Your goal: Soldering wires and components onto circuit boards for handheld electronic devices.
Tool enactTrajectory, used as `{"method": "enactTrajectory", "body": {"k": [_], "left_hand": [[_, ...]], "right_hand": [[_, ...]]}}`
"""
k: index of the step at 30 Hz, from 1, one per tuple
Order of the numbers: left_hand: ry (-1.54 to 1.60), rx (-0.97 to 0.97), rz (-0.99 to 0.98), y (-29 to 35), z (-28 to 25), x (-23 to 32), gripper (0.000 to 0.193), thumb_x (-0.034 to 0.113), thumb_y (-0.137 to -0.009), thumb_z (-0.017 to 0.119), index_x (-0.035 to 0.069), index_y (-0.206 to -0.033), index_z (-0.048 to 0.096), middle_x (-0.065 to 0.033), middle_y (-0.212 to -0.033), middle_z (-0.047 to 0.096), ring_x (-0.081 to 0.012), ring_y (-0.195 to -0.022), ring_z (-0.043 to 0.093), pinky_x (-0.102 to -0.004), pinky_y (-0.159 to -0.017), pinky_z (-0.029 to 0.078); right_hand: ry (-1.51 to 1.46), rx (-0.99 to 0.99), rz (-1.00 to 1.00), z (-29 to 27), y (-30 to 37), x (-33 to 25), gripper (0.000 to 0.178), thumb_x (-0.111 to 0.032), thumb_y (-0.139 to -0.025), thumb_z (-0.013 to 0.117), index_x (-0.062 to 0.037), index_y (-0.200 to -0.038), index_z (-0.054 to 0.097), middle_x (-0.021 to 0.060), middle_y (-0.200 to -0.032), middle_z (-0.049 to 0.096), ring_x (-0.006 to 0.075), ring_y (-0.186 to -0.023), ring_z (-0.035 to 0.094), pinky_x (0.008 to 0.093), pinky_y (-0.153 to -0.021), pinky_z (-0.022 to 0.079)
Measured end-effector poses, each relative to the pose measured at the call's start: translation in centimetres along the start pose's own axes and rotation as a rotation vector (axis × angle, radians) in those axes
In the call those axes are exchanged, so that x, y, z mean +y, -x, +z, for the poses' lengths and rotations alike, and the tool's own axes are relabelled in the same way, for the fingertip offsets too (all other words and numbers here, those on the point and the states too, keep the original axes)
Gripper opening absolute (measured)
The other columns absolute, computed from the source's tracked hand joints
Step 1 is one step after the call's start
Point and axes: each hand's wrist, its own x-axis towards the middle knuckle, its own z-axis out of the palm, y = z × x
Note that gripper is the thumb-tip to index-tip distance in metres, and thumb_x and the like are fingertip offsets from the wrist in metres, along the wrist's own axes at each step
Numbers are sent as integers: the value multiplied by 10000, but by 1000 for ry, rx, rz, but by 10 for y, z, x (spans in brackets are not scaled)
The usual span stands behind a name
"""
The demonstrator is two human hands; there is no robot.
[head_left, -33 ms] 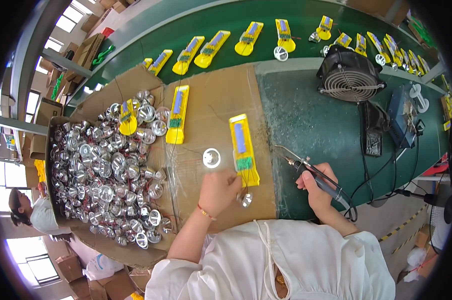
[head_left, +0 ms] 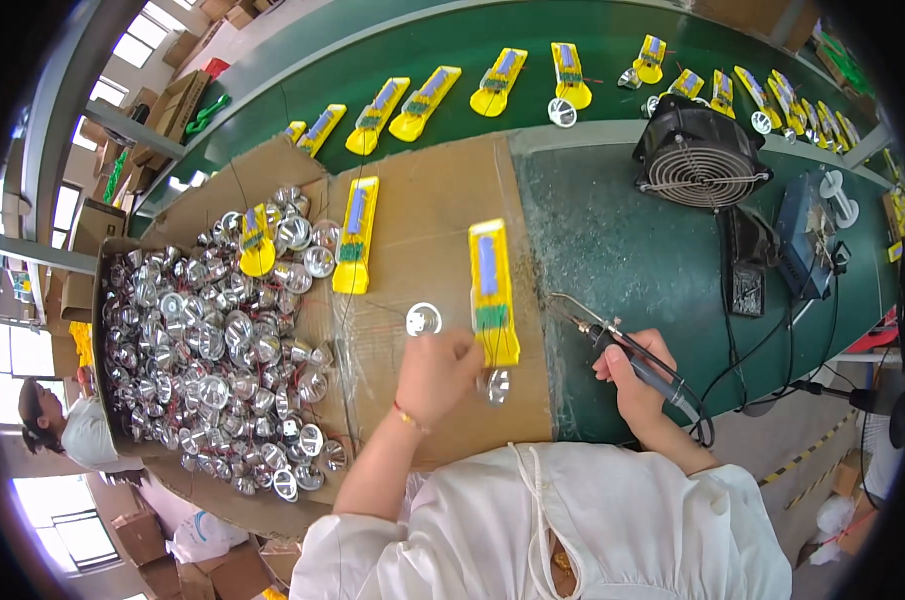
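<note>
My right hand is wrapped round a soldering iron with a thin metal tube along its tip, which points left over the green mat. On the cardboard lies a yellow plastic housing with a blue-violet cell and a small green circuit board. My left hand is closed at the housing's lower left edge; what its fingertips pinch is hidden. Just below the housing is a silver lamp reflector. Another reflector, white-rimmed, sits beyond my left hand. A second yellow housing lies further left.
A heap of silver reflectors fills the cardboard box at left, with a yellow housing on top. Several yellow housings line the green far surface. At right stand a black fan, a blue soldering station and trailing cables.
The housing by my left hand has turned more upright and shifted slightly away from me. The reflector below it has moved up a little and tilted. My right hand has hardly moved.
</note>
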Motion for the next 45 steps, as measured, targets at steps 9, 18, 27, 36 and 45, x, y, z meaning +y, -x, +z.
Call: {"method": "enactTrajectory", "body": {"k": [9, 18, 27, 36, 45], "left_hand": [[-544, 335, 219, -239, -72, 51, 179, 193, -730, 561, 53, -703, 668, -167, -723, 635, -328, -698, 621, -405, -669, 500], [-803, 400, 51, -341, -55, 73, 227, 313, -806, 591, 116, -905, 642, -146, -926, 640, -294, -846, 621, -398, -712, 495], [-915, 395, 365, -325, -12, 86, 261, 358, -762, 627, 109, -820, 673, -92, -912, 627, -260, -815, 616, -391, -674, 490], [-603, 145, 282, -159, -20, 64, 167, 241, -690, 612, 77, -684, 641, -129, -740, 610, -297, -656, 612, -398, -586, 491], [-169, 407, -69, 20, -15, -28, 393, 386, -738, 660, 39, -559, 612, -119, -492, 555, -280, -414, 531, -356, -416, 407]], "right_hand": [[-15, -28, 119, -5, -6, 11, 160, -85, -832, 605, 4, -881, 480, 96, -734, 629, 120, -660, 605, 255, -584, 498], [36, -70, -10, -13, -10, 23, 203, -25, -761, 665, -3, -843, 481, 97, -696, 645, 129, -595, 624, 260, -547, 503], [9, -67, -14, -9, -14, 23, 196, -45, -777, 657, -3, -859, 484, 89, -694, 644, 124, -593, 623, 252, -535, 499], [28, -83, 153, -12, -8, 15, 137, -36, -836, 571, 8, -883, 450, 126, -727, 615, 132, -635, 585, 272, -595, 497], [-37, 29, 66, -2, -10, 14, 146, -65, -830, 589, 12, -872, 473, 117, -704, 607, 130, -613, 594, 253, -552, 498]]}}
